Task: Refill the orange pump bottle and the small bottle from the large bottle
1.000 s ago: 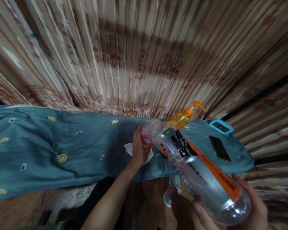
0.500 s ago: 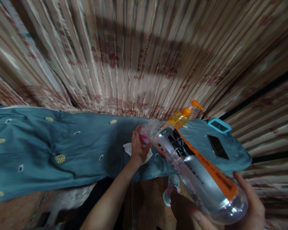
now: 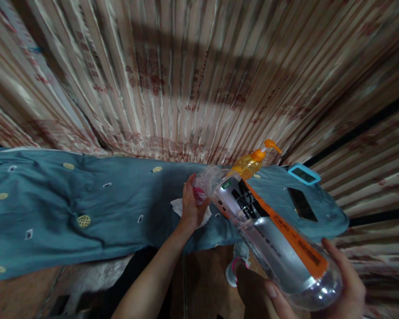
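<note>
My right hand [image 3: 339, 288] grips the base of a large clear plastic bottle [image 3: 269, 230] with an orange and black label, tilted with its neck pointing away toward the table. My left hand [image 3: 191, 201] is closed round the bottle's neck, where a pink cap [image 3: 198, 193] shows between the fingers. Under that hand lies a white tissue [image 3: 181, 208] on the blue cloth [image 3: 86, 199] that covers the table.
An orange pump bottle [image 3: 252, 161] stands just behind the clear bottle. A black phone [image 3: 302, 204] and a blue-framed device [image 3: 303, 174] lie at the table's right end. A striped curtain [image 3: 186, 79] hangs behind. A shoe [image 3: 237, 261] shows on the floor below.
The bottle has turned slightly in my hands, its label rotating. Both hands stay in about the same place.
</note>
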Action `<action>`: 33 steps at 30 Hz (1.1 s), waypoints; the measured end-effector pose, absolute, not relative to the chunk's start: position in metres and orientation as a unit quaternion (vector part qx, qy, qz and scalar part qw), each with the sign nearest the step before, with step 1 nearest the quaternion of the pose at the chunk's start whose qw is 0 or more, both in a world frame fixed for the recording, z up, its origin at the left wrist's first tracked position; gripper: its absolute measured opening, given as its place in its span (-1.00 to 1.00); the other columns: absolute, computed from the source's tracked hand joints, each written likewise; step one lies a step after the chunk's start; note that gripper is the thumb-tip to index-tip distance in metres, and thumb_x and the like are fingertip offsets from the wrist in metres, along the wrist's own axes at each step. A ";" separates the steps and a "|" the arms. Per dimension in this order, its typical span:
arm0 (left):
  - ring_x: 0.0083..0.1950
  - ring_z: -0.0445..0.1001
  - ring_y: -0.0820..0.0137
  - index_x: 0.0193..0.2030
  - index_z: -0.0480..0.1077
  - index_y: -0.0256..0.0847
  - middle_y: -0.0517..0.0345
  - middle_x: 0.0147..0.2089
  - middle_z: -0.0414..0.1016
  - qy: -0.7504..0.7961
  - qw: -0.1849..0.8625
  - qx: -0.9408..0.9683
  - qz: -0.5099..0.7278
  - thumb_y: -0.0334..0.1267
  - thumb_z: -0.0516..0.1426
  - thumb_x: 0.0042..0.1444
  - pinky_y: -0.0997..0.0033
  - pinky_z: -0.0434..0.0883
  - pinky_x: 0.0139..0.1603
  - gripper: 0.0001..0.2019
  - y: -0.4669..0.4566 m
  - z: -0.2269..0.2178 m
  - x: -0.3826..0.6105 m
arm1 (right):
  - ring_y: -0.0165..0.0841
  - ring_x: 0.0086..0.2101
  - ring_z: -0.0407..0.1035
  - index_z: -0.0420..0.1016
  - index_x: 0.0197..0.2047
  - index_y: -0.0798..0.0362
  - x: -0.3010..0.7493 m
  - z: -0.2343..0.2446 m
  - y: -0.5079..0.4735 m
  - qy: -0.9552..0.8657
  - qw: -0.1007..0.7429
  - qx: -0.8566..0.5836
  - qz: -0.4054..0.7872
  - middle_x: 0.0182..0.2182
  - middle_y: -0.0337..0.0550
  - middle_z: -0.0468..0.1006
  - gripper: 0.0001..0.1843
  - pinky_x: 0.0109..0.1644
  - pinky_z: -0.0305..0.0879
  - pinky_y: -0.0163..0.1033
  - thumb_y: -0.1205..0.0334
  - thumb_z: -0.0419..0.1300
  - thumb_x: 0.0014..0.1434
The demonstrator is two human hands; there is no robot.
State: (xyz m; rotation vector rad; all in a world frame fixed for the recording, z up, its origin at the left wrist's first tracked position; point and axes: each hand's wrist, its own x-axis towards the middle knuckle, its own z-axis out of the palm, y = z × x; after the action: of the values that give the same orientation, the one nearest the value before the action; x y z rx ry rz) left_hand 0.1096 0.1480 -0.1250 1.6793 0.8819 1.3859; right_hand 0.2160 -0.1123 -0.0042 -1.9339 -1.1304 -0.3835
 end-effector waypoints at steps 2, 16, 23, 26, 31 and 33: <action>0.40 0.46 -0.01 0.46 0.17 -0.10 -0.18 0.41 0.43 0.348 0.385 0.662 0.541 -0.10 0.37 0.13 -0.12 0.38 0.45 -0.20 0.148 -0.124 0.109 | 0.17 0.21 0.39 0.20 0.55 0.06 0.225 -0.010 -0.116 -0.464 0.405 -0.769 -0.173 0.40 0.17 0.30 0.25 0.13 0.45 0.06 -0.26 0.56 -0.05; 0.40 0.46 -0.02 0.48 0.16 -0.13 -0.20 0.41 0.44 0.338 0.372 0.667 0.550 -0.01 0.36 0.17 -0.12 0.39 0.43 -0.19 0.149 -0.129 0.110 | -0.04 -0.02 0.48 0.31 0.50 0.04 0.229 -0.008 -0.116 -0.506 0.382 -0.742 -0.217 0.29 0.10 0.40 0.10 -0.14 0.42 -0.09 -0.22 0.53 0.01; 0.41 0.45 -0.02 0.46 0.18 -0.09 -0.16 0.42 0.43 0.346 0.374 0.662 0.550 -0.20 0.36 0.10 -0.13 0.37 0.45 -0.19 0.148 -0.125 0.110 | 0.07 0.12 0.45 0.29 0.51 0.03 0.227 -0.006 -0.111 -0.525 0.392 -0.718 -0.234 0.33 0.13 0.38 0.11 -0.04 0.48 -0.05 -0.11 0.56 -0.01; 0.42 0.44 -0.01 0.47 0.17 -0.09 -0.15 0.42 0.43 0.344 0.383 0.661 0.546 -0.22 0.36 0.10 -0.13 0.37 0.46 -0.18 0.147 -0.123 0.110 | 0.13 0.14 0.44 0.27 0.52 0.05 0.229 -0.008 -0.112 -0.532 0.387 -0.715 -0.238 0.34 0.17 0.37 0.14 0.04 0.47 0.01 -0.10 0.57 -0.03; 0.44 0.42 -0.02 0.49 0.17 -0.08 -0.15 0.43 0.41 0.340 0.389 0.661 0.544 -0.19 0.36 0.11 -0.14 0.34 0.48 -0.18 0.148 -0.123 0.109 | 0.17 0.08 0.46 0.26 0.53 -0.05 0.231 -0.013 -0.117 -0.498 0.399 -0.739 -0.215 0.31 0.14 0.38 0.22 0.09 0.45 0.18 -0.13 0.61 -0.12; 0.44 0.42 -0.03 0.49 0.17 -0.08 -0.14 0.43 0.41 0.337 0.390 0.659 0.547 -0.19 0.36 0.10 -0.16 0.34 0.49 -0.18 0.148 -0.124 0.109 | 0.15 0.05 0.47 0.21 0.56 -0.08 0.228 -0.013 -0.117 -0.487 0.409 -0.744 -0.204 0.29 0.12 0.40 0.26 0.09 0.46 0.21 -0.13 0.61 -0.13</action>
State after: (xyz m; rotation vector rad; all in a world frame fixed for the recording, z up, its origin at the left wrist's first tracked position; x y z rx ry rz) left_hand 0.1093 0.1478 -0.1236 1.6752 0.8560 1.3907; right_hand 0.2283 -0.1167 -0.0128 -1.8749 -1.2268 -0.5139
